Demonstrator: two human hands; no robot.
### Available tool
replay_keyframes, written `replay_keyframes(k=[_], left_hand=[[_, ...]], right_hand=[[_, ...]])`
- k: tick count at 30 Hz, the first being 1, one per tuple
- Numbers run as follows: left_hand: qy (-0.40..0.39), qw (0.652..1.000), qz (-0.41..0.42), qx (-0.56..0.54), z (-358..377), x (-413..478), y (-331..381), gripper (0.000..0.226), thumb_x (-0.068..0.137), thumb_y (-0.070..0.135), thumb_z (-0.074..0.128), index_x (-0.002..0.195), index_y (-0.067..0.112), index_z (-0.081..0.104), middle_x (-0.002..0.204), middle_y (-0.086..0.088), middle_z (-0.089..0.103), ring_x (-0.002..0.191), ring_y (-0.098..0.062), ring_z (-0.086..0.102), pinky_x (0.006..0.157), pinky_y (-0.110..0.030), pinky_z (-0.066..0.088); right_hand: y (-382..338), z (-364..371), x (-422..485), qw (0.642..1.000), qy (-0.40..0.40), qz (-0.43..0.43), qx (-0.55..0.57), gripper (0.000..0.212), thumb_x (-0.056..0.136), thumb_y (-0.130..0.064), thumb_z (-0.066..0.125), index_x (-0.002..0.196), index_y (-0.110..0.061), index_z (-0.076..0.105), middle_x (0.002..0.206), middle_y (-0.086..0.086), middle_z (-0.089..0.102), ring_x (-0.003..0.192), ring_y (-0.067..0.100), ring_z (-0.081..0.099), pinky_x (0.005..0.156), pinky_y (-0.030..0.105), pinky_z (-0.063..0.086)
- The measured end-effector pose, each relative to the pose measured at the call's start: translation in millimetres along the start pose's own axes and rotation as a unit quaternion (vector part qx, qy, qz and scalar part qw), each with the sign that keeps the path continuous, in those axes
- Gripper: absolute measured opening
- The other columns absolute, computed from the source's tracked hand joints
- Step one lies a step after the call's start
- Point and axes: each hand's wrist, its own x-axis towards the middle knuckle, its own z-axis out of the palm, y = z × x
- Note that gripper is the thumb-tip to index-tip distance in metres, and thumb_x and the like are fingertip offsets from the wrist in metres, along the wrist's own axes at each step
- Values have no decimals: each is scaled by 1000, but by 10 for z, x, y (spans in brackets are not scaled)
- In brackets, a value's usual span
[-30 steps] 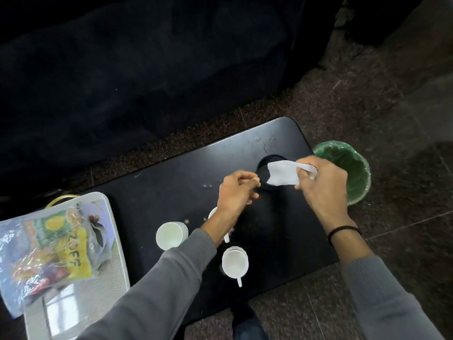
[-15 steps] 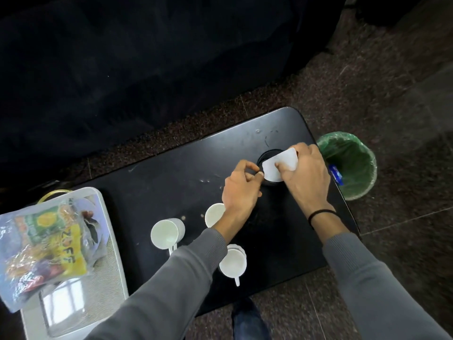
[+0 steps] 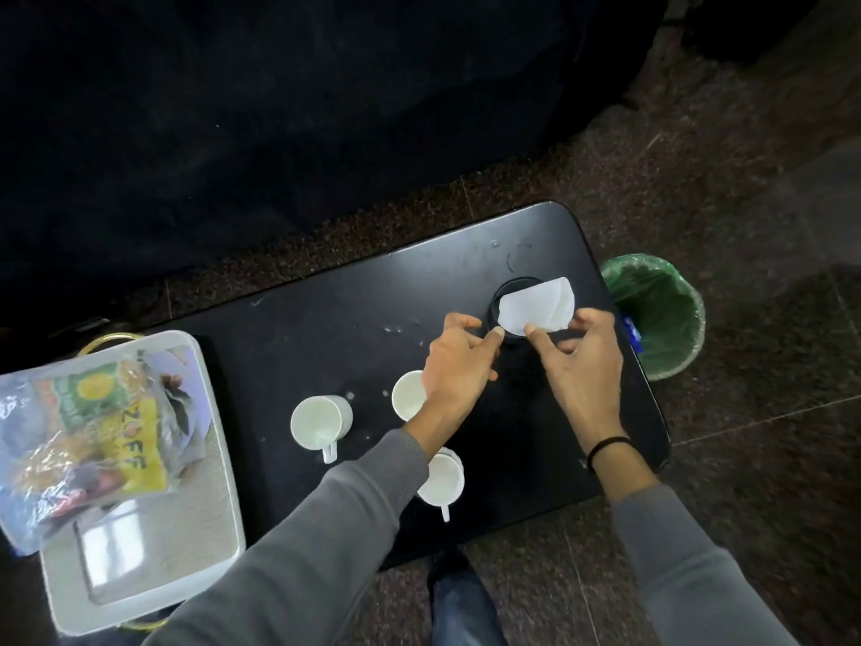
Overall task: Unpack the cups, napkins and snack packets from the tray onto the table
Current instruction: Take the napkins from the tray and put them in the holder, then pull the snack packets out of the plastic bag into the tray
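A white napkin (image 3: 536, 307) lies over a round black holder (image 3: 512, 291) near the right end of the black table (image 3: 326, 319). My left hand (image 3: 459, 361) pinches the napkin's left corner. My right hand (image 3: 582, 361) pinches its lower edge. Three white cups stand on the table: one (image 3: 320, 421) left of my left forearm, one (image 3: 407, 396) partly hidden under my left wrist, one (image 3: 442, 477) near the front edge. A clear bag of snack packets (image 3: 88, 435) lies on the white tray (image 3: 205, 529) at the left.
A bin with a green liner (image 3: 661, 314) stands on the floor just past the table's right end. A dark sofa fills the area behind the table. The tray overhangs the table's left end. Speckled stone floor surrounds the table.
Both hands brought the napkin down onto the black holder and moved apart along its edge. The napkin now lies flatter and more spread out. Cups and tray have not moved.
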Motion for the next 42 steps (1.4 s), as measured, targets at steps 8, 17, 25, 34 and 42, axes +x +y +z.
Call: replay_keyframes(k=[8, 17, 25, 34, 42], left_hand=[[-14, 999, -23, -26, -357, -369, -199, 27, 95, 37, 66, 115, 21, 58, 74, 6, 75, 58, -11, 71, 65, -34, 59], [41, 992, -58, -104, -1363, -677, -784, 22, 96, 29, 67, 113, 18, 60, 78, 2, 77, 62, -17, 72, 62, -36, 59], [137, 975, -70, -161, -2568, -828, -1459, 21, 97, 27, 65, 113, 13, 61, 82, 1, 75, 60, -18, 70, 58, -32, 55], [256, 951, -102, -141, -4062, -986, -2385, 14, 97, 25, 64, 107, 15, 67, 96, -1, 75, 85, -21, 74, 79, -45, 60], [438, 890, -130, 5, -4789, -864, -3169, 21, 97, 26, 63, 117, 21, 65, 115, 5, 65, 111, -17, 57, 80, -33, 48]], right_hand=[[-69, 58, -532, 998, -43, 41, -15, 50, 85, -35, 77, 122, -10, 55, 117, 5, 64, 97, 18, 64, 86, 28, 44], [-718, 692, -1305, 984, -161, -58, -55, 20, 92, -25, 69, 107, -12, 67, 105, 1, 69, 94, 14, 65, 78, 16, 50], [-1430, 1713, -2132, 950, -265, -149, -75, 20, 94, -26, 69, 109, -14, 65, 99, -5, 68, 91, 9, 65, 75, 14, 49], [-2177, 3020, -2974, 897, -358, -232, -114, 21, 94, -28, 66, 112, -18, 60, 105, -7, 67, 82, 3, 63, 69, 17, 51], [-2476, 3871, -3335, 868, -386, -270, -155, 21, 94, -27, 67, 110, -17, 58, 107, -3, 66, 86, 8, 62, 64, 17, 48]])
